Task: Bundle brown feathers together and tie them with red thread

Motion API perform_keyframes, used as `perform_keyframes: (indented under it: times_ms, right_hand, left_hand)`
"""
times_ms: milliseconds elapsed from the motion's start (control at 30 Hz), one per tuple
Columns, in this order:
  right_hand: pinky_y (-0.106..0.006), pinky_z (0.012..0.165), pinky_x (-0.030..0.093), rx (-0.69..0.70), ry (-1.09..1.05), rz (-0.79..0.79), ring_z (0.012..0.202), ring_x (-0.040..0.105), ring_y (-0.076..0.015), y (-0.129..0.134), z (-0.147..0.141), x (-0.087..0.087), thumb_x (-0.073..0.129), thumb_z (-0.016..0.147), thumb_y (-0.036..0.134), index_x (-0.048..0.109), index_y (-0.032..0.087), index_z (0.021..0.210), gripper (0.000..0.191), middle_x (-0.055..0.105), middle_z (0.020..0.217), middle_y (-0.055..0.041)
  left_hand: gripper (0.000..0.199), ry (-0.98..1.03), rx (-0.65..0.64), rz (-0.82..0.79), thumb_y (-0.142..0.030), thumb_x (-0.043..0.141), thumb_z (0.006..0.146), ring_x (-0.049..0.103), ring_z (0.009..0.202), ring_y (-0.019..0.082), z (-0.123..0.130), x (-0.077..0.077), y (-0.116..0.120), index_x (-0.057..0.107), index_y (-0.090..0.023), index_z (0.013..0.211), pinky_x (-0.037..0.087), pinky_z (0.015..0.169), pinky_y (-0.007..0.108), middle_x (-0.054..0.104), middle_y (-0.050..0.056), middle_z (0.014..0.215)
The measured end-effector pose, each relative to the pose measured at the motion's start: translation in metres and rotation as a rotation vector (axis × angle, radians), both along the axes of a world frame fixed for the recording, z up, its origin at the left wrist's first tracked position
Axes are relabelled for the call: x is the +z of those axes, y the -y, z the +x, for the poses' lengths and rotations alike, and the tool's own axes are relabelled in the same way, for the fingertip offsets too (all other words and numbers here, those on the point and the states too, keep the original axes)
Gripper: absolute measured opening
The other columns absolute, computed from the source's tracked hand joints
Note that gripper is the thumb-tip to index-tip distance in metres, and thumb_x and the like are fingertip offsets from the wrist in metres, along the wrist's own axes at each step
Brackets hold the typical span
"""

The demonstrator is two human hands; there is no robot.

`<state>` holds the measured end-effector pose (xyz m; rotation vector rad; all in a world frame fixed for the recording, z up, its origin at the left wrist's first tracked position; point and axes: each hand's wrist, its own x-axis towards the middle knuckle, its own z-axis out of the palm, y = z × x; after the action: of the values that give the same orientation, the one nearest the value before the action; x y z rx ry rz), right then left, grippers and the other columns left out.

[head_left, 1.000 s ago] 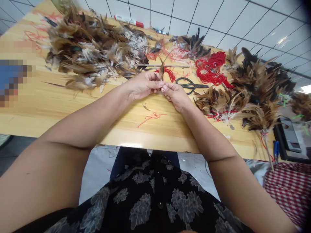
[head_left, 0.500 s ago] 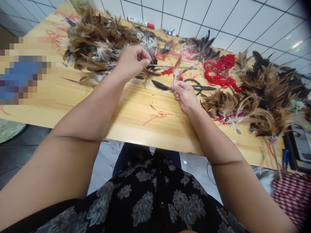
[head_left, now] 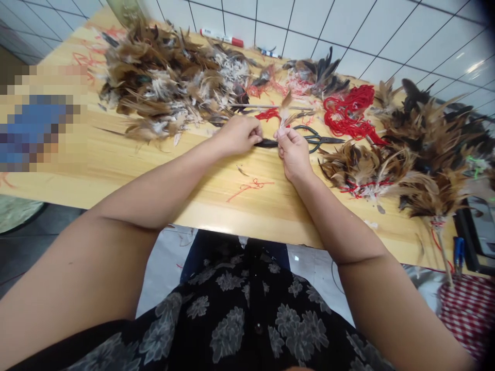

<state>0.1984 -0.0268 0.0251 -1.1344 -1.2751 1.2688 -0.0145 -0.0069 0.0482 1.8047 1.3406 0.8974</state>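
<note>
Right hand: the brown feather (head_left: 285, 112) is pinched by the thumb and fingers of the right hand (head_left: 294, 149) and is kept upright; its pale lower part is seen above the fingertips.
Left hand: the fingers of the left hand (head_left: 240, 135) are curled at the outer end of the dark feather (head_left: 266, 143); whether this end is gripped cannot be told.
Between the hands: a small gap is left, and it is crossed by the dark feather, lying nearly level above the worktop (head_left: 209, 201).
Scissors: the black scissors (head_left: 328, 139) are placed just beside the right hand, with the blades pointed to the right.
Red yarn: a loose heap of red yarn (head_left: 350, 111) is laid behind the scissors.
Feather pile: a large feather pile (head_left: 166, 77) is spread at the back left.
Tied bunch: the feather bunch (head_left: 363, 167) near the right forearm is bound with red thread.
</note>
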Motion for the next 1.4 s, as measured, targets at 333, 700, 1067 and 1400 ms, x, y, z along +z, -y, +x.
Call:
perform_keyframes:
  times_ms: [333,700,1067,1400]
  right_hand:
    - [-0.031,0.069,0.038,0.028,-0.024,0.061,0.077,0.046,-0.0158,0.002,0.0,-0.001,0.099,0.092,0.096,0.061,0.029,0.088,0.078,0.047,0.077,0.0049]
    - [-0.031,0.07,0.04,0.033,-0.016,0.037,0.076,0.048,-0.0157,0.002,-0.001,-0.001,0.1,0.099,0.085,0.062,0.028,0.088,0.07,0.047,0.076,0.005]
    - [-0.03,0.075,0.049,0.012,0.013,0.141,0.087,0.06,-0.0179,-0.001,-0.004,-0.004,0.101,0.096,0.09,0.062,0.027,0.086,0.075,0.058,0.083,0.0012]
    - [-0.031,0.079,0.054,0.002,0.006,0.156,0.089,0.06,-0.0187,-0.005,-0.003,-0.014,0.097,0.101,0.088,0.063,0.028,0.088,0.071,0.061,0.084,0.0008]
  left_hand:
    - [0.032,-0.025,0.189,0.018,-0.028,0.105,0.104,0.044,0.115,0.025,-0.096,0.024,-0.028,0.076,-0.025,0.092,0.033,0.124,0.034,0.052,-0.002,0.084]
    - [0.03,-0.011,0.123,0.124,-0.013,0.098,0.085,0.047,0.118,0.033,-0.087,-0.008,-0.041,0.075,-0.03,0.076,0.036,0.125,0.041,0.046,0.004,0.084]
    - [0.042,0.498,-0.027,-0.11,-0.027,0.11,0.103,0.056,0.071,0.015,-0.048,0.019,-0.015,0.07,-0.025,0.09,0.047,0.069,0.031,0.066,-0.003,0.074]
    - [0.026,0.492,-0.101,-0.244,0.0,0.106,0.093,0.075,0.074,0.016,-0.03,0.019,-0.003,0.088,-0.018,0.097,0.064,0.076,0.026,0.077,0.001,0.083]
